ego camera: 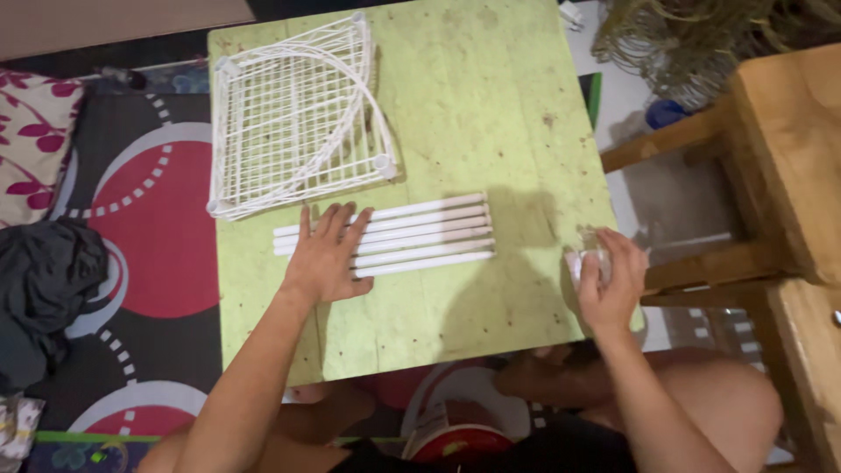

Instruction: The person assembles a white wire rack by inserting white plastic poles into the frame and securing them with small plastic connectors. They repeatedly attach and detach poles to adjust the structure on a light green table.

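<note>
My left hand [327, 254] lies flat with spread fingers on the left ends of several white tubes [420, 232], which lie side by side across the middle of a worn green table [491, 105]. My right hand [607, 278] is at the table's right edge, closed around a small clear plastic bag [589, 254] with small pale parts inside. A stack of white wire corner shelves [293, 118] lies on the far left part of the table, just beyond the tubes.
A wooden stool or bench [771, 158] stands close on the right. A red, black and white patterned mat [149, 219] covers the floor on the left, with dark cloth [44, 289] and a floral cushion [35, 140]. A red-and-white bucket [460, 438] sits below the near edge.
</note>
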